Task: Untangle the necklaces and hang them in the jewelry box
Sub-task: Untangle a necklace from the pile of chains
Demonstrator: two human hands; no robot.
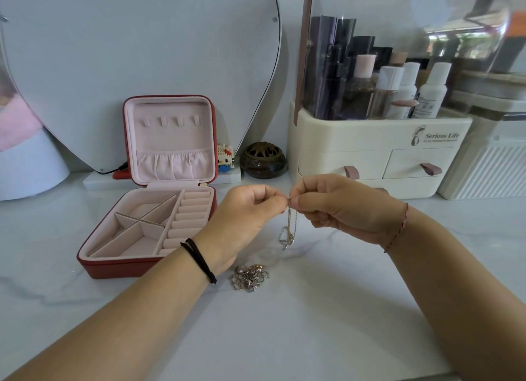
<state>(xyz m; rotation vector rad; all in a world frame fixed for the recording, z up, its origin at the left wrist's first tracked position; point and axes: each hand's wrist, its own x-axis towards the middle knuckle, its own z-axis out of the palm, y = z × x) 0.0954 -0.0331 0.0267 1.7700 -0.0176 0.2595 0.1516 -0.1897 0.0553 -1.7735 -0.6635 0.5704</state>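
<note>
necklace (291,227) hangs straight down from your fingertips, in front of you over the table (313,323). can't tell if its lower end touches the surface. your left hand (247,218) has the fingers curled in, with thumb and forefinger pinching the top of the chain. your right hand (338,207) does the same from the other side, also pinching the top. the two pinches sit tip to tip, almost touching. both forearms come in from the bottom corners and converge in a v, wrists raised off the table. black bands (199,259) on your left wrist, thin red cord (398,227) on the right. tangled pile (250,277) lies on the table just beside your left wrist. box (113,268) is open to the left of your left hand, lid upright, four hooks (170,121) in the lid.
</note>
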